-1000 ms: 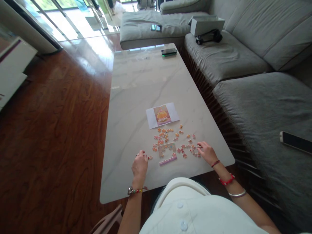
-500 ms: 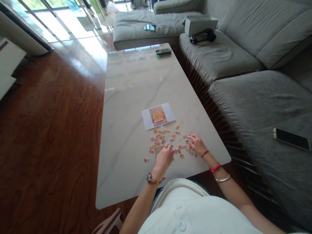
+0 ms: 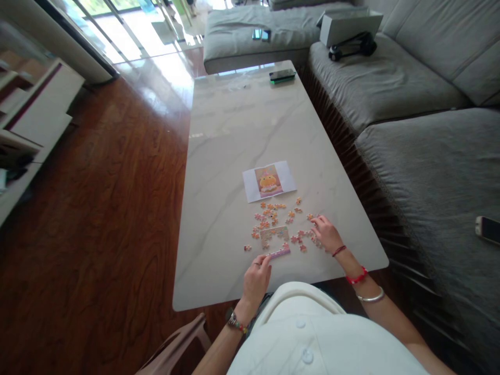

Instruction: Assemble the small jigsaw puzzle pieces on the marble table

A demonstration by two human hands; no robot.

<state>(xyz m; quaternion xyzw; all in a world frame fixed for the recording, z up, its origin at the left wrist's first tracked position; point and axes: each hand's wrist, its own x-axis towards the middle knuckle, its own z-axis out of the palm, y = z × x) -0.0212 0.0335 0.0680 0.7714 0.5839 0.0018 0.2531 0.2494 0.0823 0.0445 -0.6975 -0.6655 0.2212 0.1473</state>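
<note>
A partly assembled jigsaw puzzle [image 3: 274, 230] lies on the marble-patterned table, its border joined around a gap in the middle and a purple strip along the near side. My left hand [image 3: 255, 280] is curled closed at its near-left corner, fingertips on the purple edge. To the right, my right hand [image 3: 327, 234] hovers low over loose puzzle pieces [image 3: 300, 234], fingers reaching forward and slightly apart; its palm hides some pieces. One orange piece [image 3: 310, 216] lies just beyond those fingertips. More orange pieces [image 3: 269, 212] are scattered behind the puzzle. A lone piece [image 3: 247, 248] sits to its left.
Behind the pieces lies a creased paper sheet [image 3: 289, 177] with a printed orange character picture. A phone [image 3: 282, 76] rests at the table's far end. Grey sofas [image 3: 429, 156] run along the right, holding a white box [image 3: 351, 27] and another phone [image 3: 488, 229]. A pinkish stool [image 3: 183, 344] stands lower left.
My left hand has moved from over the puzzle to its near-left corner, uncovering the assembled border. My right hand stays among the loose pieces. The camera view has shifted left.
</note>
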